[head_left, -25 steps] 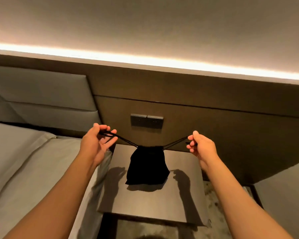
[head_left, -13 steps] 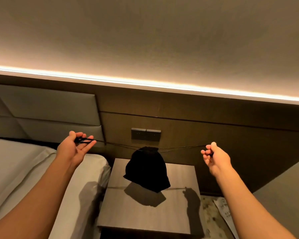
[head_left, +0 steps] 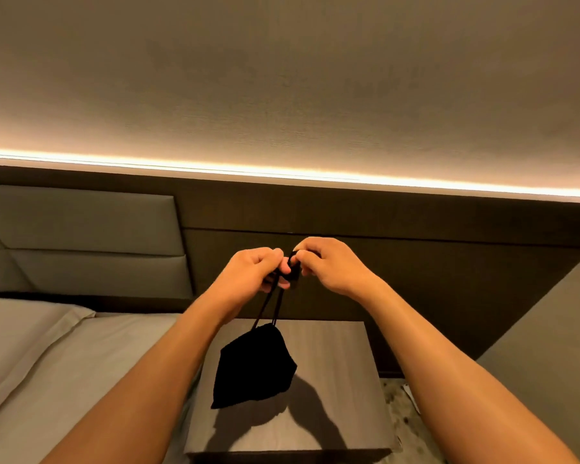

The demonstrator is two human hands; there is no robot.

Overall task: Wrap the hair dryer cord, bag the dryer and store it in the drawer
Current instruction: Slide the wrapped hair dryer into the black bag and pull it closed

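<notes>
Black fabric drawstring bag [head_left: 253,366] hangs in the air above the grey wood-grain bedside table [head_left: 332,380], tilted, its mouth cinched shut and two thin black drawstrings [head_left: 271,304] running up from it to the hands. Both bare hands meet in front of the dark wood wall panel [head_left: 432,269], fingertips nearly touching: the left hand [head_left: 248,272] is curled with its fingers pinching the strings where they come up from the bag, and the right hand [head_left: 329,262] pinches the bunched black string ends just beside it. Left of the table lies a bed with grey sheets [head_left: 64,356] under a padded grey headboard [head_left: 81,242], and a warm light strip [head_left: 282,170] glows along the top of the wall panel.
</notes>
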